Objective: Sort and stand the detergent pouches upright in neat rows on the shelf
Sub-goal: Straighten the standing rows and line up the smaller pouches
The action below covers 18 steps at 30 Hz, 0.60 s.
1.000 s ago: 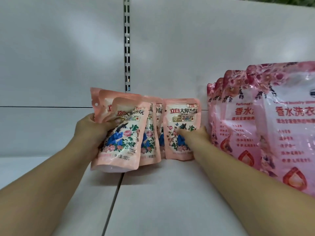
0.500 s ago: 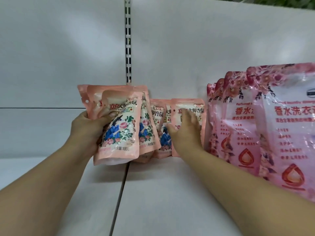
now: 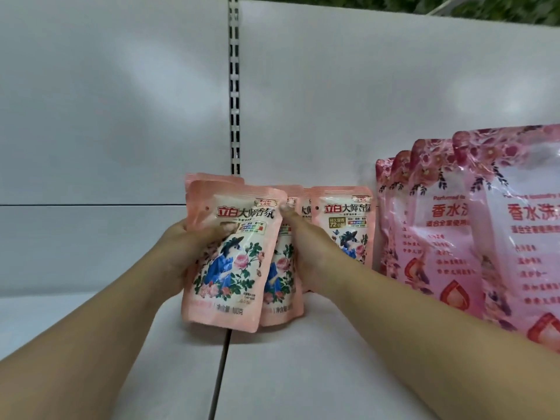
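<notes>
The left hand [image 3: 181, 253] grips a small bundle of peach detergent pouches [image 3: 230, 256] just above the white shelf [image 3: 303, 374]. The right hand [image 3: 306, 247] pinches the front pouch's top corner. The bundle may fan apart and fall if the grip loosens. One peach pouch [image 3: 344, 225] stands behind; the large pink pouches [image 3: 454, 231] limit room on the right.

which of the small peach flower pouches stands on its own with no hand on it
The small peach flower-print pouch farthest right, next to the big pink bags. The left hand grips the front ones; the right hand reaches among those behind.
</notes>
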Motion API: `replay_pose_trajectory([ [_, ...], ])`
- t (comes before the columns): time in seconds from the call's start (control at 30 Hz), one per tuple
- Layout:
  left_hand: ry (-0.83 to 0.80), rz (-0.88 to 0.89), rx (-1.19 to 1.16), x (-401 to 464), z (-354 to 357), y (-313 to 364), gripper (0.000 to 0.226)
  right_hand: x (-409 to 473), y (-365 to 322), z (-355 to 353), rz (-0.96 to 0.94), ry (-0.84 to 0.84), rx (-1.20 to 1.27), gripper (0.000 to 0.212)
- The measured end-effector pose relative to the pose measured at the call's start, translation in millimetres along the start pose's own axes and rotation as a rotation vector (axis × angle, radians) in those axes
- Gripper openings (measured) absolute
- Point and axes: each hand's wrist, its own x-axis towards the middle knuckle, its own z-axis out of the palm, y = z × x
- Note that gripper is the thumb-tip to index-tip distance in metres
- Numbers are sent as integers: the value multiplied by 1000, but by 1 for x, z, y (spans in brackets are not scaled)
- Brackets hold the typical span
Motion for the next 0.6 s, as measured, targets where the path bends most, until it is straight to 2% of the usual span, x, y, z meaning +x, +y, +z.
replay_pose_trajectory([
  [0.07,-50,12,61,-2,3,3,35,0,-2,-4,-44,8,23,58],
  [0.1,-61,29,80,-4,6,5,38,-1,-5,-7,-72,-8,43,55],
  [0.2,-91,110,94,-13,19,12,46,-15,-17,-15,-188,-74,-16,94],
  [0.23,-117,131,81,-17,25,14,49,-21,-21,-19,-232,-70,-70,92],
  [0.33,-216,113,30,-27,43,16,50,-33,-29,-34,-306,-37,-102,42],
  [0.37,-251,88,52,-29,45,16,49,-36,-30,-38,-291,-16,-95,35],
  [0.43,-363,38,77,-32,48,17,53,-43,-31,-45,-236,-16,-67,36],
  [0.5,-495,-16,7,-32,49,17,77,-55,-34,-50,-196,-69,-18,32],
  [0.6,-606,-99,-106,-32,57,9,102,-78,-37,-56,-295,38,-51,25],
])
